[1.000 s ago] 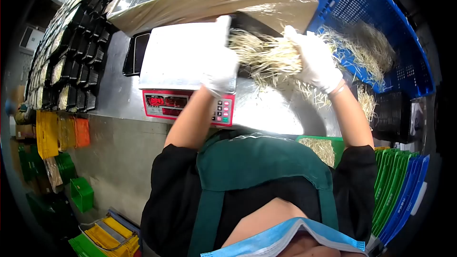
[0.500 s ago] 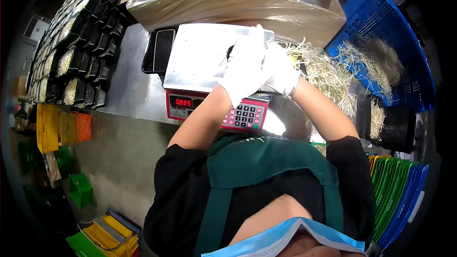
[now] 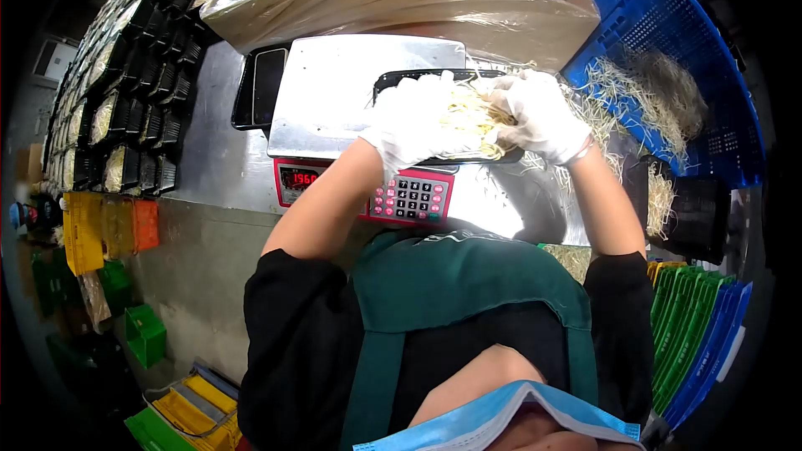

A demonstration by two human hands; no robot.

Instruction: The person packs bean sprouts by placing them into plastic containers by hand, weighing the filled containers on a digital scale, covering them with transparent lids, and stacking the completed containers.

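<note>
Pale yellow bean sprouts [image 3: 474, 121] lie bunched between my two white-gloved hands, over a long black plastic tray [image 3: 393, 78]. My left hand [image 3: 413, 117] covers the tray's left part, fingers curled down against the sprouts; its fingertips are hidden. At the tray's right end, my right hand [image 3: 539, 117] has its fingers closed on the sprouts. Tray and sprouts rest on the right side of a scale's metal plate [image 3: 326, 100]. The scale's red body [image 3: 447, 196] carries a keypad, and its lit red display [image 3: 302, 178] is partly covered by my left forearm.
Loose sprouts [image 3: 610, 138] spread rightward toward a blue crate [image 3: 697, 42]. A phone-like dark object [image 3: 269, 83] lies left of the scale. Stacked filled black trays [image 3: 104, 117] stand farther left. A plastic-lined cardboard box [image 3: 401, 17] sits behind the scale.
My hands have moved apart, the right one to the right, uncovering the sprouts and black tray between them. The display reading has changed to a higher number.
</note>
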